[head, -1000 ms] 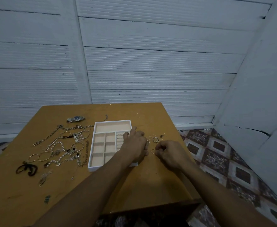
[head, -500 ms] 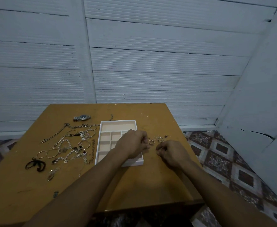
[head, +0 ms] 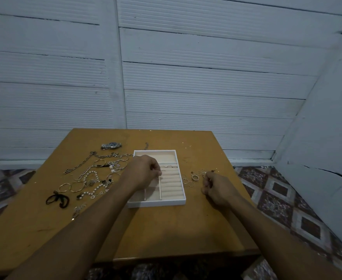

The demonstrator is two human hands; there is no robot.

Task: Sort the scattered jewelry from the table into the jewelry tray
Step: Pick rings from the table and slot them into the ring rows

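The white jewelry tray (head: 158,203) with beige compartments sits mid-table. My left hand (head: 146,172) hovers over its middle, fingers curled. The fingertips pinch together at the ring rolls (head: 172,182), seemingly on a small ring. A few rings (head: 167,166) stand in the top roll slot. My right hand (head: 216,188) rests on the table right of the tray, fingers curled, thumb and forefinger pinching what looks like a ring. Several loose rings (head: 194,177) lie between the right hand and the tray.
Left of the tray lies a tangle of chains, bangles and a pearl necklace (head: 93,178). A wristwatch (head: 111,145) sits behind it and a black ribbon piece (head: 57,199) in front. The table's right edge (head: 245,199) drops to patterned floor.
My left hand moved left from the loose rings to above the tray's ring rolls. My right hand stayed by the rings, shifting only slightly. The view tilted.
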